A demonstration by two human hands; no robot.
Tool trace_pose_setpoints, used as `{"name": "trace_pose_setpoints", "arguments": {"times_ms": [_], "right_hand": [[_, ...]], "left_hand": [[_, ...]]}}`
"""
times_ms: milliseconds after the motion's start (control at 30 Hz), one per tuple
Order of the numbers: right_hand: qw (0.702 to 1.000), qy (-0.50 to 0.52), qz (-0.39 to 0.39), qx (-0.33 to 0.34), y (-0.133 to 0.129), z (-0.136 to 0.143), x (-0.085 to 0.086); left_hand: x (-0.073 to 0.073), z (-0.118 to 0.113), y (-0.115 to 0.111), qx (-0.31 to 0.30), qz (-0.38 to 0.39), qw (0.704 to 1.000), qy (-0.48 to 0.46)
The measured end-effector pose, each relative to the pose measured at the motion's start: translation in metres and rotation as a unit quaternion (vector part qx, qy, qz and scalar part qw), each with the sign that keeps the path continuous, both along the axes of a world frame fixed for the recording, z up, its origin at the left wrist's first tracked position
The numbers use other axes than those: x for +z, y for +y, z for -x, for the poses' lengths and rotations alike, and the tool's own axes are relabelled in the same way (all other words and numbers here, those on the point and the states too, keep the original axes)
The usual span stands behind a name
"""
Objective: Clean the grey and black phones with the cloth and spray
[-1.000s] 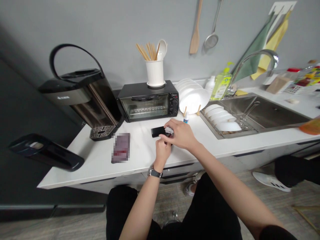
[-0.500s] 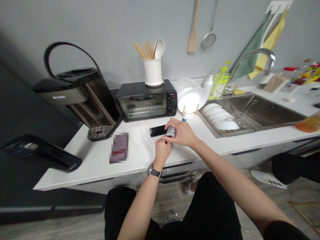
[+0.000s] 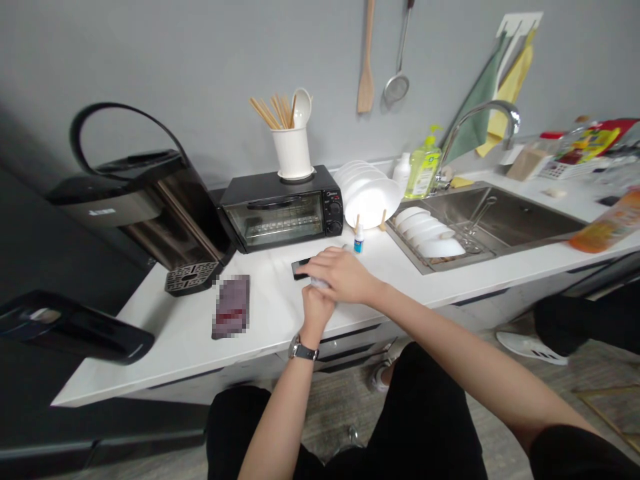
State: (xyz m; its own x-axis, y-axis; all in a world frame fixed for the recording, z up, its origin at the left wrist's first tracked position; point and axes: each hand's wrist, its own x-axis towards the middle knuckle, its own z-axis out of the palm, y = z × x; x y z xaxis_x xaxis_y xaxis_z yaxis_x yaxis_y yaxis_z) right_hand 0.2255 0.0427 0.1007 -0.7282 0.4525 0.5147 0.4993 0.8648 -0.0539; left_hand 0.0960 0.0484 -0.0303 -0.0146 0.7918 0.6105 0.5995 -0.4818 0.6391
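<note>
Close together above the front of the white counter (image 3: 270, 313) are my two hands. My left hand (image 3: 318, 308), with a watch at the wrist, is closed on something mostly hidden. Over it, my right hand (image 3: 345, 275) has its fingers wrapped round a small greyish thing (image 3: 320, 283), too covered to name. Just behind the hands lies a black phone-like slab (image 3: 301, 269), partly hidden by my right fingers. A small white bottle with a blue label (image 3: 359, 241) stands upright beyond my right hand.
Behind stand a toaster oven (image 3: 285, 213), a utensil holder (image 3: 292, 153) and racked plates (image 3: 373, 200). A water dispenser (image 3: 165, 213) and dark flask (image 3: 75, 327) are left; the sink (image 3: 520, 220) is right. Another person's shoe (image 3: 533, 348) shows lower right.
The view has shifted, so the counter items appear further left. My right hand has come down over my left hand, covering more of the greyish thing.
</note>
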Motion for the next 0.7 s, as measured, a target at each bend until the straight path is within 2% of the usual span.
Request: {"name": "trace_pose_setpoints", "arguments": {"times_ms": [133,200,300,400,500,567,700], "right_hand": [[0.98,0.092,0.105,-0.144,0.002,-0.013,0.002],[0.975,0.082,0.103,-0.18,-0.001,-0.011,0.002],[0.986,0.04,0.029,-0.161,-0.006,0.003,0.002],[0.997,-0.039,-0.037,-0.057,-0.009,0.016,0.004],[0.995,-0.085,-0.044,0.018,-0.006,0.016,0.007],[0.999,-0.048,-0.005,-0.004,-0.002,0.008,0.008],[0.979,0.071,0.113,-0.153,0.003,-0.01,0.008]], "left_hand": [[0.001,0.002,0.0,0.001,-0.013,1.0,-0.004],[0.001,0.002,0.0,0.001,-0.019,1.0,-0.009],[0.001,0.004,0.001,-0.003,-0.028,0.999,-0.015],[0.0,0.005,0.002,-0.005,-0.034,0.999,-0.012],[0.001,0.004,0.002,-0.008,-0.036,0.999,-0.008],[0.003,0.003,0.001,-0.012,-0.034,0.999,-0.008],[0.005,0.001,-0.002,-0.007,-0.027,0.999,-0.02]]}}
